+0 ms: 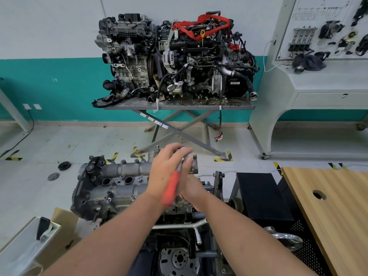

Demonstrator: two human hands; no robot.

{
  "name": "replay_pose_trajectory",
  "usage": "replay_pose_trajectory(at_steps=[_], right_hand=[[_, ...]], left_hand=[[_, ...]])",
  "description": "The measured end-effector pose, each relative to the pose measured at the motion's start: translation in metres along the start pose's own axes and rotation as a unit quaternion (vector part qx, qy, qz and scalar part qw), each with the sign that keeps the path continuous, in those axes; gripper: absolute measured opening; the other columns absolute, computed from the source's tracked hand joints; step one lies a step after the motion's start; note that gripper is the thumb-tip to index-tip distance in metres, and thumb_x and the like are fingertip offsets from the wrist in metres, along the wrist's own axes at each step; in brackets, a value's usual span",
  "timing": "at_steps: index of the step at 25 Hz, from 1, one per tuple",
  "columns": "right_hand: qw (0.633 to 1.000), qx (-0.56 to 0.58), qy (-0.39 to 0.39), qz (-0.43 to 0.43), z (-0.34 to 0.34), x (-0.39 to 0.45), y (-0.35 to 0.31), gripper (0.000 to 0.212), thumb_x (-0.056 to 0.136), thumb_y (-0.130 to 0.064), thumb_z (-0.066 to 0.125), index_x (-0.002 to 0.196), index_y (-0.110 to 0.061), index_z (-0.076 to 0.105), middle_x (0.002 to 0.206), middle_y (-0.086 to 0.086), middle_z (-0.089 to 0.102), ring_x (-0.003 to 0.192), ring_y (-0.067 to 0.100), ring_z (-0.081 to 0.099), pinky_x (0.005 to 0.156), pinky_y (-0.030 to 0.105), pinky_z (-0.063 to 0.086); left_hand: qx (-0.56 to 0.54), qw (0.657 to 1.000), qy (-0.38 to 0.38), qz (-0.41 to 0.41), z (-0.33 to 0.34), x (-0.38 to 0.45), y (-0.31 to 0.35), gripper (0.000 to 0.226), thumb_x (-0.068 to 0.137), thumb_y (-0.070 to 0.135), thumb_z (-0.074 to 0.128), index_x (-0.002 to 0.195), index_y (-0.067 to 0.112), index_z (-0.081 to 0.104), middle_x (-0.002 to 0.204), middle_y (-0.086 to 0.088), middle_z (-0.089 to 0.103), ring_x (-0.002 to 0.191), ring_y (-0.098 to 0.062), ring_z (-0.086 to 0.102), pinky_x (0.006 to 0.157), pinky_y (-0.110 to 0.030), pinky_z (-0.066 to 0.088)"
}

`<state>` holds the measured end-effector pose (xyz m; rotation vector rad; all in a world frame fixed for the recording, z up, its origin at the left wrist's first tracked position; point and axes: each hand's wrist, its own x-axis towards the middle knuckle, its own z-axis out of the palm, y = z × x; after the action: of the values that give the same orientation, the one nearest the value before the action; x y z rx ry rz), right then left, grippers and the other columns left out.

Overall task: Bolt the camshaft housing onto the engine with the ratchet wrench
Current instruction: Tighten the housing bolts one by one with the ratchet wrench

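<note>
Orange plastic marks the handle of the ratchet wrench [171, 188], which is held up above the engine [111, 188] between both hands. Its metal head is pinched by the fingers of the left hand [166, 168], while the handle is gripped lower down by the right hand [192, 189]; how far the right fingers are curled round it cannot be told, since the wrench and left hand cover them. Directly beneath and to the left of the grip lies the grey camshaft housing [127, 170], seated on top of the engine, with bolt heads seen along its edges. Below the forearms a flywheel [179, 259] is seen. Left of the grip, lower down, an open cardboard box [63, 218] is seen holding a pale tray and a black part. Right of the grip stand a black cabinet [262, 194] and a wooden table [334, 212].
</note>
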<state>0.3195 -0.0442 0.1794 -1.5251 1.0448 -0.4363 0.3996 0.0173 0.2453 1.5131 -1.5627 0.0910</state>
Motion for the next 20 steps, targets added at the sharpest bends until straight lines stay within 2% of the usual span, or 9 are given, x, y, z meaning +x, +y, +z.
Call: replay_pose_trajectory(at_steps=[2, 4, 5, 7, 9, 11, 16, 18, 20], right_hand=[[1.0, -0.021, -0.008, -0.004, 0.001, 0.0, 0.002, 0.037, 0.095, -0.028, 0.041, 0.059, -0.019, 0.043, 0.053, 0.0, 0.042, 0.05, 0.017, 0.034, 0.053, 0.029, 0.028], [1.0, -0.019, -0.004, 0.002, 0.002, 0.0, 0.003, 0.037, 0.096, -0.024, 0.04, 0.059, -0.019, 0.04, 0.052, 0.0, 0.038, 0.048, 0.016, 0.03, 0.051, 0.029, 0.024], [1.0, -0.018, 0.0, 0.013, 0.002, 0.001, 0.003, 0.036, 0.096, -0.02, 0.038, 0.06, -0.018, 0.039, 0.053, 0.001, 0.039, 0.048, 0.016, 0.03, 0.051, 0.029, 0.023], [0.999, -0.004, 0.007, 0.04, 0.003, 0.002, 0.001, 0.032, 0.094, -0.011, 0.034, 0.062, -0.017, 0.039, 0.051, 0.0, 0.039, 0.046, 0.015, 0.03, 0.048, 0.028, 0.022], [0.999, 0.016, 0.006, 0.051, 0.003, 0.002, 0.0, 0.03, 0.093, -0.009, 0.034, 0.064, -0.017, 0.037, 0.05, -0.001, 0.037, 0.043, 0.013, 0.027, 0.045, 0.027, 0.02], [0.999, 0.019, -0.001, 0.044, 0.003, 0.001, 0.0, 0.03, 0.092, -0.011, 0.036, 0.063, -0.018, 0.035, 0.051, 0.0, 0.035, 0.046, 0.014, 0.025, 0.049, 0.03, 0.019], [1.0, -0.013, -0.009, 0.026, 0.003, 0.0, 0.004, 0.048, 0.101, -0.038, 0.045, 0.059, -0.018, 0.036, 0.054, 0.001, 0.037, 0.051, 0.018, 0.03, 0.064, 0.034, 0.029], [1.0, -0.011, -0.008, 0.025, 0.003, -0.001, 0.005, 0.05, 0.103, -0.042, 0.044, 0.06, -0.019, 0.037, 0.054, 0.0, 0.037, 0.052, 0.018, 0.031, 0.067, 0.035, 0.03], [1.0, -0.011, -0.006, 0.029, 0.001, -0.001, 0.004, 0.051, 0.103, -0.045, 0.043, 0.06, -0.018, 0.04, 0.054, 0.0, 0.04, 0.052, 0.017, 0.034, 0.069, 0.035, 0.033]], left_hand=[[-0.179, 0.964, 0.032, -0.195, 0.004, -0.003, 0.008, 0.037, 0.089, 0.058, 0.042, 0.117, 0.042, 0.061, 0.118, 0.015, 0.063, 0.108, 0.003, 0.06, 0.091, -0.021, 0.049], [-0.328, 0.874, 0.08, -0.349, 0.009, 0.001, 0.014, 0.035, 0.087, 0.066, 0.043, 0.107, 0.047, 0.064, 0.101, 0.009, 0.073, 0.096, -0.006, 0.069, 0.087, -0.034, 0.057], [-0.41, 0.812, 0.102, -0.404, 0.011, 0.005, 0.015, 0.038, 0.091, 0.067, 0.043, 0.105, 0.04, 0.067, 0.091, 0.001, 0.075, 0.089, -0.015, 0.073, 0.086, -0.041, 0.058], [-0.538, 0.69, 0.126, -0.468, 0.009, 0.017, 0.017, 0.057, 0.095, 0.068, 0.037, 0.101, 0.021, 0.068, 0.081, -0.012, 0.073, 0.076, -0.025, 0.073, 0.079, -0.041, 0.058], [-0.572, 0.641, 0.11, -0.501, 0.006, 0.03, 0.015, 0.065, 0.095, 0.07, 0.035, 0.098, 0.014, 0.066, 0.08, -0.016, 0.072, 0.067, -0.027, 0.071, 0.064, -0.035, 0.057], [-0.542, 0.653, 0.056, -0.526, 0.0, 0.04, 0.013, 0.062, 0.095, 0.069, 0.038, 0.1, 0.012, 0.062, 0.075, -0.013, 0.072, 0.06, -0.025, 0.069, 0.057, -0.031, 0.055], [-0.372, 0.741, -0.15, -0.539, -0.014, 0.064, 0.01, 0.04, 0.096, 0.055, 0.052, 0.098, 0.015, 0.054, 0.057, -0.001, 0.064, 0.052, -0.018, 0.066, 0.058, -0.028, 0.052], [-0.321, 0.758, -0.233, -0.518, -0.02, 0.071, 0.008, 0.039, 0.096, 0.057, 0.051, 0.097, 0.018, 0.054, 0.062, 0.0, 0.067, 0.059, -0.018, 0.069, 0.066, -0.031, 0.049], [-0.269, 0.771, -0.29, -0.5, -0.024, 0.074, 0.005, 0.043, 0.093, 0.061, 0.054, 0.099, 0.018, 0.055, 0.075, -0.002, 0.071, 0.068, -0.018, 0.07, 0.066, -0.031, 0.047]])
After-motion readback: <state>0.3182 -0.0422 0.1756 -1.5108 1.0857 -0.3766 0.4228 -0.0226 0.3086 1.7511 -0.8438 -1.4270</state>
